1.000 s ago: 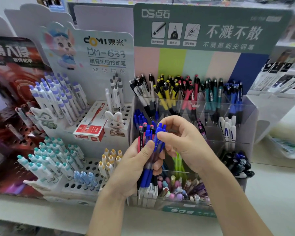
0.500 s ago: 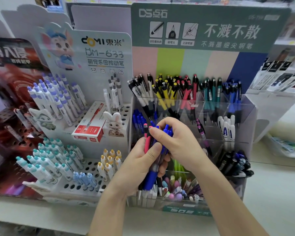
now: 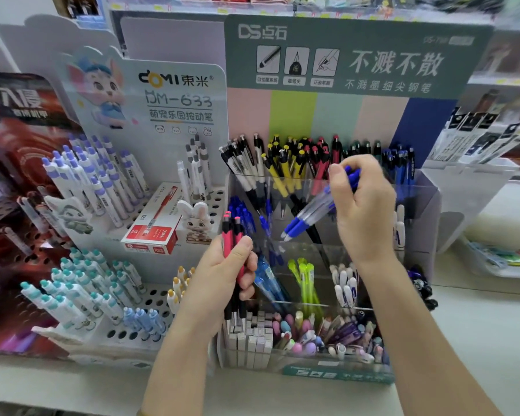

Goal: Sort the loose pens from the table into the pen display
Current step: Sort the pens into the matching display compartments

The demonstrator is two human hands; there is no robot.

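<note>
While the left hand (image 3: pixel 222 277) grips pink pens (image 3: pixel 229 235), the right hand (image 3: pixel 364 205) holds blue pens (image 3: pixel 309 214) over the display (image 3: pixel 419 202).

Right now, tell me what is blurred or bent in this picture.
Head view: the right hand and its blue pens are motion-blurred; the left hand with pink pens is sharper; the green sign reads crisp; the frame's edges are soft and bowed; lighting is even.

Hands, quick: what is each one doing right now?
Left hand: gripping a bunch of red pens.
Right hand: gripping a few blue pens.
</note>
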